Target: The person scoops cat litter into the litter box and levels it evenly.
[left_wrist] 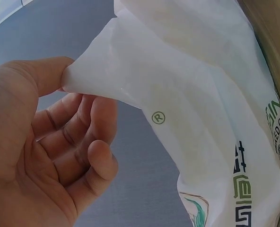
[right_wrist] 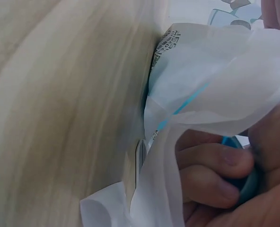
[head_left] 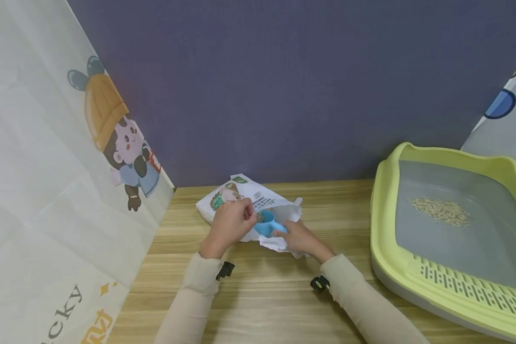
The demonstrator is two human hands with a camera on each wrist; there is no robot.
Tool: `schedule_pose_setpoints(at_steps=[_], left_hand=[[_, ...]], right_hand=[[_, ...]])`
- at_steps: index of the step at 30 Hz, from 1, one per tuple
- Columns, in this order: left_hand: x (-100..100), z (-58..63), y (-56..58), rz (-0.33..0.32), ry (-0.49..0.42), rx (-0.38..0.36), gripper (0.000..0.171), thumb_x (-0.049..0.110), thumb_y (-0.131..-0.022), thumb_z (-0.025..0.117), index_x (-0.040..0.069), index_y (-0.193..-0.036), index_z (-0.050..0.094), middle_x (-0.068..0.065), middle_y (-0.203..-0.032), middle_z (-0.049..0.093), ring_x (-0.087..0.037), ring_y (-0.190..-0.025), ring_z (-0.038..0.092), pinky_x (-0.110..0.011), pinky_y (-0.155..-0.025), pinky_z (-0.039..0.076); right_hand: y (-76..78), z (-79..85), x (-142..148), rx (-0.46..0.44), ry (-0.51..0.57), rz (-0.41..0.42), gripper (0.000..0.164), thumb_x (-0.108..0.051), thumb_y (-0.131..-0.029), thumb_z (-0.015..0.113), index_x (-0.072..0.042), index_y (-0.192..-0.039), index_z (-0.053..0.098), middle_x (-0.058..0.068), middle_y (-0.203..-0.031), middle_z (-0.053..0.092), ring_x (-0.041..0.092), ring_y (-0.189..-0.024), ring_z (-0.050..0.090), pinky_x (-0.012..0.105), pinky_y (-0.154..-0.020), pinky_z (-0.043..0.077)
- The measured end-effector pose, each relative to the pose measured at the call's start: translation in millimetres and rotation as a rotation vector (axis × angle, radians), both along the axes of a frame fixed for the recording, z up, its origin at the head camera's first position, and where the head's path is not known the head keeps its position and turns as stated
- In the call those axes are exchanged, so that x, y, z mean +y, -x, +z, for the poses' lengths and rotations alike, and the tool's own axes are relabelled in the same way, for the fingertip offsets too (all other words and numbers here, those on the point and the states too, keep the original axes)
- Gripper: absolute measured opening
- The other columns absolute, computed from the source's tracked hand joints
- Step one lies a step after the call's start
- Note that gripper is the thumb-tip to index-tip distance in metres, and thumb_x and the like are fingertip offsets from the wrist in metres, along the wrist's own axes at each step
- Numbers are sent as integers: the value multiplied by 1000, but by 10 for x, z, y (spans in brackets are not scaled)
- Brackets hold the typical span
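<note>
A dull purple wall [head_left: 284, 86] stands behind the wood-grain counter [head_left: 266, 296]. White cloth panels printed with cartoon figures hang on the left [head_left: 47, 191] and at the far right [head_left: 505, 114]. The light is soft and even.

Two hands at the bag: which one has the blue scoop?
The right hand: its fingers curl round the blue scoop handle at the bag's mouth. The left hand only pinches the white bag edge.

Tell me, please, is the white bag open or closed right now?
Open: the left hand pinches the white bag's edge up, and the blue scoop in the right hand sits in its mouth.
</note>
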State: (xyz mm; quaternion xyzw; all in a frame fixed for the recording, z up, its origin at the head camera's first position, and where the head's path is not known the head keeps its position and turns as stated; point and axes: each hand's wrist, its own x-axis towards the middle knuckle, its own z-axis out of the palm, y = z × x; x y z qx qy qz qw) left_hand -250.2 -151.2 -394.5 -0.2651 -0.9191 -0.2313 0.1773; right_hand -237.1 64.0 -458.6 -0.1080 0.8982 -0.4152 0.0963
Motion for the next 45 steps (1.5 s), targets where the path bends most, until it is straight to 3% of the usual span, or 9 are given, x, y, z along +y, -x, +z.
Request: schedule_pose_setpoints(at_steps=[10, 16, 22, 31, 39, 45], left_hand=[[11, -7, -6, -1, 0, 19, 18, 14, -85, 69, 19, -71, 59, 9, -56, 51, -7, -50, 45, -26, -50, 38], [22, -3, -19, -7, -7, 25, 18, 13, -84, 70, 19, -70, 59, 10, -56, 51, -6, -50, 45, -26, -50, 38], [32, -8, -12, -16, 2, 34, 17, 12, -84, 69, 19, -71, 60, 10, -57, 53, -5, -50, 45, -24, -50, 39], [39, -18, -1, -12, 5, 29, 17, 12, -83, 69, 19, -71, 60, 10, -57, 53, -5, -50, 46, -25, -50, 40], [26, -6, -15, -23, -5, 8, 18, 10, -83, 68, 19, -71, 59, 10, -55, 51, -5, -48, 44, -24, -49, 38], [16, -13, -16, -9, 7, 12, 18, 11, -84, 67, 20, -71, 58, 10, -56, 51, -5, -48, 44, -24, -49, 37]], right_hand=[[-65, -90, -35, -24, 24, -13, 20, -23, -105, 53, -4, -109, 57, 5, -80, 52, 19, -71, 53, 29, -62, 43], [-99, -133, -63, -42, -16, -15, 33, -25, -107, 50, 1, -126, 54, 7, -82, 52, 20, -72, 53, 30, -63, 44], [-125, -172, -72, -44, -47, -16, 23, -25, -108, 48, -3, -112, 50, 4, -75, 45, 17, -57, 45, 28, -51, 38], [-140, -214, -53, -2, -66, -11, 24, -24, -107, 48, 0, -109, 50, 4, -75, 44, 15, -57, 45, 26, -50, 38], [-149, -188, -31, -57, -5, -16, 25, -25, -107, 48, 0, -109, 50, 6, -74, 48, 15, -54, 44, 24, -47, 36], [-143, -174, 3, -50, 38, -20, 23, -24, -106, 51, -1, -102, 51, 6, -74, 50, 15, -55, 46, 24, -47, 37]])
